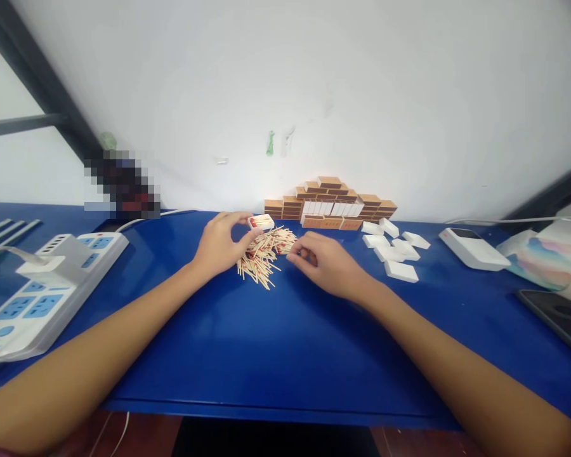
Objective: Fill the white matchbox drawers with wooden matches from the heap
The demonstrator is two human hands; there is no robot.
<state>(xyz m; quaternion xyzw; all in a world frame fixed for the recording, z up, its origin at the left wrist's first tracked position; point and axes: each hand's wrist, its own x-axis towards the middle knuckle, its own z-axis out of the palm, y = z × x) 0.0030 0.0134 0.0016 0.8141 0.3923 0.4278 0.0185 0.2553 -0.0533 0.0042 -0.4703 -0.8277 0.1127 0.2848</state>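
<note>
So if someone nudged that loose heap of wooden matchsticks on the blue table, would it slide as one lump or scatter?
Probably scatter: the heap of thin red-tipped wooden matchsticks lies criss-crossed and unbound on the smooth blue table. The sticks look very light, so a push likely fans them out. Some may roll a little.

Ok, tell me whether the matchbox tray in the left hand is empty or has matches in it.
It has matches in it: red match heads show inside the open matchbox tray that the left hand holds above the loose matches.
</note>
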